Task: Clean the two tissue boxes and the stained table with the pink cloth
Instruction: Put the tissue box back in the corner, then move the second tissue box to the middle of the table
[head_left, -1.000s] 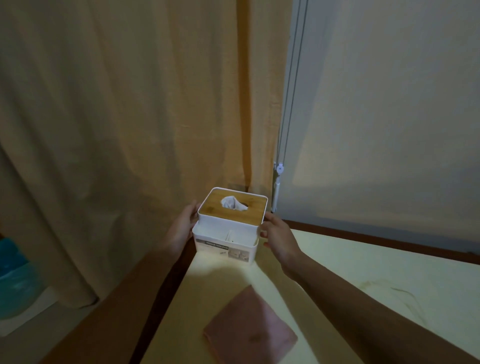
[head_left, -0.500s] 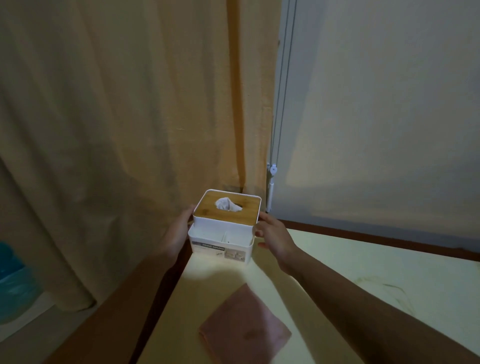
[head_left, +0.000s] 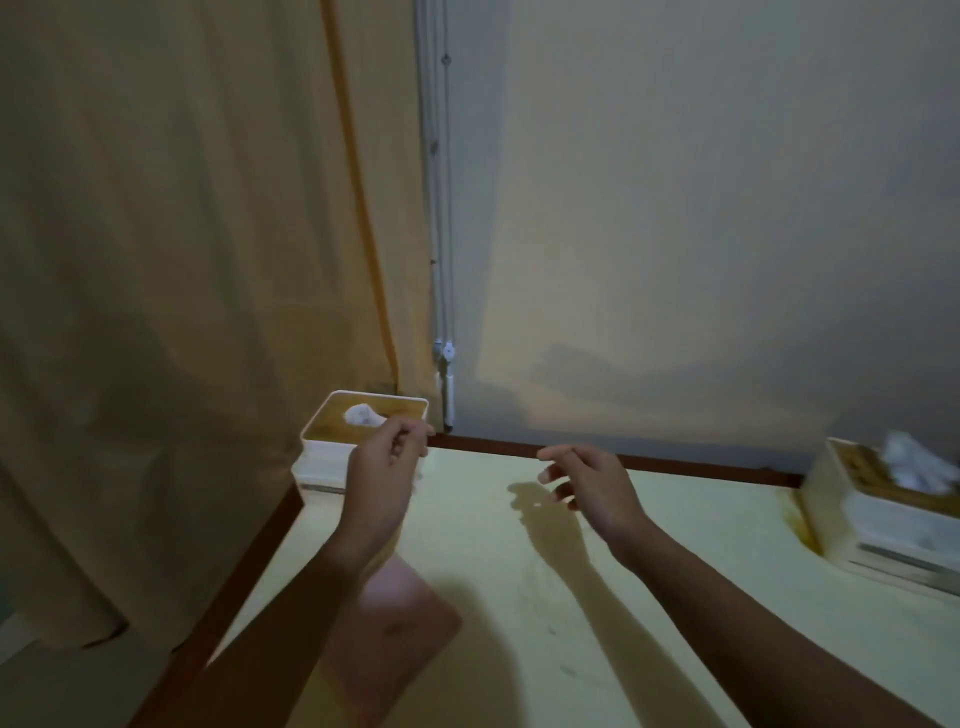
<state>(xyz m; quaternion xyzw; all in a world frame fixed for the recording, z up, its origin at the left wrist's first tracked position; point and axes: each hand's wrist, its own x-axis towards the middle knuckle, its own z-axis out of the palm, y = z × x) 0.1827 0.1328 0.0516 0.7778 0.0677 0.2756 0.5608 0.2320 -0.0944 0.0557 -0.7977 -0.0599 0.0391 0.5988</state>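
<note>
While your left hand (head_left: 382, 470) and right hand (head_left: 589, 483) hover empty with fingers loosely curled, one tissue box (head_left: 358, 441) at the table's (head_left: 519, 597) far-left corner, second tissue box (head_left: 883, 512) far right, pink cloth (head_left: 400, 623) under your left forearm.

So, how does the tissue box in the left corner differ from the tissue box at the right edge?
The left tissue box stands in the table's far left corner, whole in view apart from where the left hand covers it; the right tissue box is cut off by the picture edge. The left one shows a small tuft of tissue, the right one a bigger bunch. A brownish stain lies beside the right box only. Both are white with wooden tops.
</note>
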